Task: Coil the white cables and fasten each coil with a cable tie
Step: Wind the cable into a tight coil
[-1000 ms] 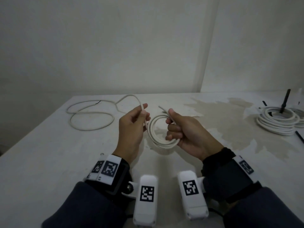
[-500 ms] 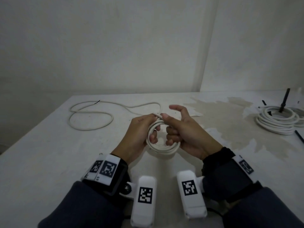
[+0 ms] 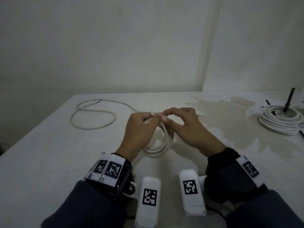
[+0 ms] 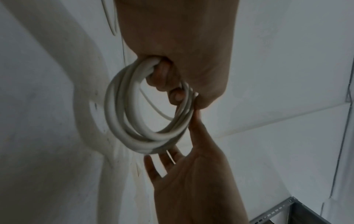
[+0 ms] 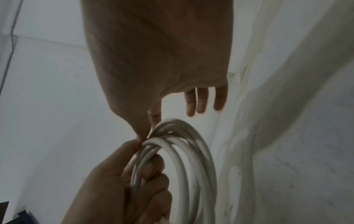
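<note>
A small coil of white cable [image 3: 162,148] hangs just above the table [image 3: 49,162], between my two hands. My left hand [image 3: 139,129] grips the coil's top left, its fingers curled through the loops [image 4: 122,128]. My right hand [image 3: 187,129] pinches the top of the coil [image 5: 193,166] with thumb and forefinger, its other fingers stretched out. A short cable end [image 3: 152,114] sticks out above my left hand. The rest of the cable [image 3: 93,116] trails back left and lies in loose loops on the table.
A larger white coil [image 3: 281,119] lies at the table's right edge, with a black rod [image 3: 288,99] standing in it and black cable ties [image 3: 301,134] beside it. A brownish stain [image 3: 238,129] covers the table's right half. Walls stand behind.
My left hand brought the lifted strand to the coil and took hold of the coil. My right hand let go its full grip and now pinches the top. The trailing cable dropped onto the table.
</note>
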Tool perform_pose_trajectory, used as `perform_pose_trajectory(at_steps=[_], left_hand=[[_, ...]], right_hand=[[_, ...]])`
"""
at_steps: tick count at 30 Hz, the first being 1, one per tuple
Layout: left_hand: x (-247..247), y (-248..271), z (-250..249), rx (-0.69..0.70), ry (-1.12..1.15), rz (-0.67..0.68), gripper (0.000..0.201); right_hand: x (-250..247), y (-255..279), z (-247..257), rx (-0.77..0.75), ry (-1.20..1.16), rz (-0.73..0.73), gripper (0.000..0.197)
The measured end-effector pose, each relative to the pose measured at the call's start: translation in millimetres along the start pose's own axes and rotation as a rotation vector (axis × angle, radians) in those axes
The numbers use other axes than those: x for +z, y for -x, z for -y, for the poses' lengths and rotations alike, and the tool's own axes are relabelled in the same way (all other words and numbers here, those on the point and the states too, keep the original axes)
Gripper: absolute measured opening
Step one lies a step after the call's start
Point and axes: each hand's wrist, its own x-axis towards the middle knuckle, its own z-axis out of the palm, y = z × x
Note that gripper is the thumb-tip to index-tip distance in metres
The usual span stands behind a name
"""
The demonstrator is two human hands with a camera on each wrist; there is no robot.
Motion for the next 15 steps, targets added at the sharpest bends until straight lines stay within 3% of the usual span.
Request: perform_pose_trajectory(at_steps=[3,6,7,11,15], left_hand=[[1.5,1.5,-0.2,0.048,-0.110,-0.004,0.025],[3.6,2.4,-1.5,0.079,-0.069,-0.024,0.011],[3.8,3.5,-3.0,0.069,-0.036,-0.022,0.017],[2.1,5.6,-7.1,0.144,-0.019,0.022,0.016],[1.6,3.1,-4.3,0.119,0.016,-0.013,0.022]], right_hand=[[-6.9,-2.6,-4.1,-0.064,0.060,-0.030,0.003],[-9.7,-3.3,-3.4,-0.200,0.023,-0.113,0.012],[-9.8,-3.0,-2.4,-0.232,-0.008,-0.128,0.012],[-9.2,-4.6,-2.9,-0.223,-0.084,-0.177,0.016],[-10.6,-2.3,-0.9,-0.205,-0.203,-0.193,0.022]])
